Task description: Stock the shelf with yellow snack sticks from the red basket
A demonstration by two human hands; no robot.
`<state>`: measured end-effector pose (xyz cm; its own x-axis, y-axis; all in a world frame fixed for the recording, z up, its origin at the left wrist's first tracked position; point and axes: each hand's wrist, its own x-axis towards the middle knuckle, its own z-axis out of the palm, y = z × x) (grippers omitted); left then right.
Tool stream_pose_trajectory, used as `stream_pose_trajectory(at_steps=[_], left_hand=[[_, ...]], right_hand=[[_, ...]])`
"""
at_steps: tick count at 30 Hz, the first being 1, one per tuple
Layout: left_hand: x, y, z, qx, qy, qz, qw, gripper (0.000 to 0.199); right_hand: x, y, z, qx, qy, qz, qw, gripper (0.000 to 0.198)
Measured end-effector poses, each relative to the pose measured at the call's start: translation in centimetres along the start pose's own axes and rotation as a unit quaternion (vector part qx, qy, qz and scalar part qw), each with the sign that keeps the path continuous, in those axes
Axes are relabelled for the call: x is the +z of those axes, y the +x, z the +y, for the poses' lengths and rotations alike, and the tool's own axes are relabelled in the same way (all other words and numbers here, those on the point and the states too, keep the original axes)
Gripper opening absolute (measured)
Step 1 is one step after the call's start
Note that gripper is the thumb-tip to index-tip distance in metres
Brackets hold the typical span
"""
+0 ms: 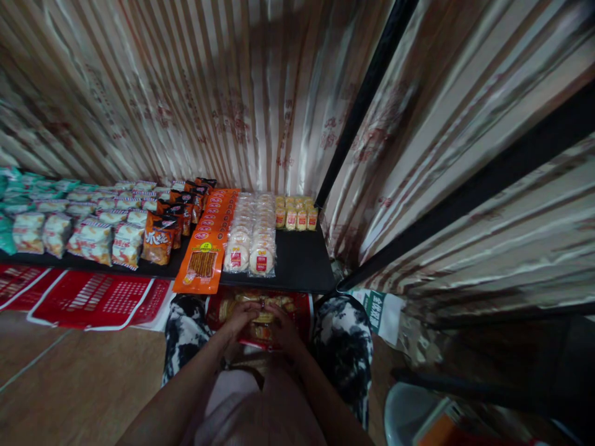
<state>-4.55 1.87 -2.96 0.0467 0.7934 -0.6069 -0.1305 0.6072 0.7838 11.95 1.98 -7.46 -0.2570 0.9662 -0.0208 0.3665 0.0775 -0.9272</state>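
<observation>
L hand (242,317) & R hand (282,325) are close together at packs (263,334) in red bin (305,310) btwn knees (341,328), can't tell grip; light, even pressure w/ both prob avoids crushing.

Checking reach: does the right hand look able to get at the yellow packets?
Probably yes: the right hand must clear the front edge of the black shelf, but nothing stands in front of the yellow packets.

"烧" on orange-black bag (158,243), other labels (261,262) blurred
</observation>
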Motion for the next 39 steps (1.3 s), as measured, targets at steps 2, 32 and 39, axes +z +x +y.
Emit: stream_pose_trajectory(at_steps=[2, 32, 39], left_hand=[[-0.1, -0.1, 0.2, 0.0, -0.001, 0.0, 1.0, 0.031], [0.4, -1.6, 1.8, -0.005, -0.103, -0.044, 0.994, 0.02], [1.1, -1.9, 2.1, -0.008, -0.119, -0.052, 0.992, 0.031]], right_hand=[[-0.1, -0.2, -0.4, -0.006, -0.006, -0.005, 1.0, 0.047], [-0.9, -0.9, -5.2, 0.182, 0.185, 0.054, 0.964, 0.045], [-1.5, -1.0, -5.7, 0.19, 0.219, 0.103, 0.951, 0.051]])
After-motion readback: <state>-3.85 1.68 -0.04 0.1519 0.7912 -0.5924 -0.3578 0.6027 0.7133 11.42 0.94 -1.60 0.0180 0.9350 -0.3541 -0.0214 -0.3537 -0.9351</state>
